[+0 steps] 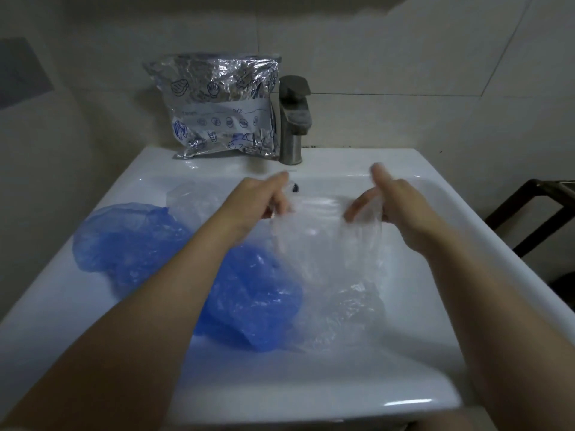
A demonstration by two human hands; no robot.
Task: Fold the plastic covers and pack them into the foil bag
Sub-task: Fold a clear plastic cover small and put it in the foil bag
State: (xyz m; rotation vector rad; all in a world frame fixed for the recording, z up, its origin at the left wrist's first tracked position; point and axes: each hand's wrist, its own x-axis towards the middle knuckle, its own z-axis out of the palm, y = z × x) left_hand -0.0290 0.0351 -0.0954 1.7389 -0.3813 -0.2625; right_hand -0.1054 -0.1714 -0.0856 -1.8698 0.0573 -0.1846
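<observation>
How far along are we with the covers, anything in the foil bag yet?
Done: nothing visibly packed; the foil bag leans against the wall behind the sink, its inside hidden. In hand: the left hand and right hand hold a clear cover stretched above the basin. Left: two blue covers and more clear plastic lie unfolded in the sink.
</observation>
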